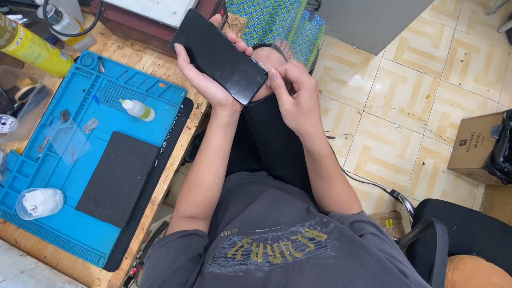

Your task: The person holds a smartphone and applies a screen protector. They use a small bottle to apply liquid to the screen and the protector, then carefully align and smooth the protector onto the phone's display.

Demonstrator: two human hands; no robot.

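Observation:
A black smartphone [218,56] with a dark screen is held over my lap, away from the bench. My left hand [205,80] cradles it from underneath, thumb on the left edge and fingertips curling over the far edge. My right hand [296,93] pinches at the phone's near right corner, where a thin clear film [277,50] arcs up off the glass. I sit with dark trousers and a grey printed shirt below the hands.
On the wooden bench to the left lies a blue repair mat [69,160] with a black pad [120,178], a small dropper bottle [137,110], a clear cup [40,202] and small parts. A yellow can [32,48] lies behind. A cardboard box [477,146] sits on the tiled floor.

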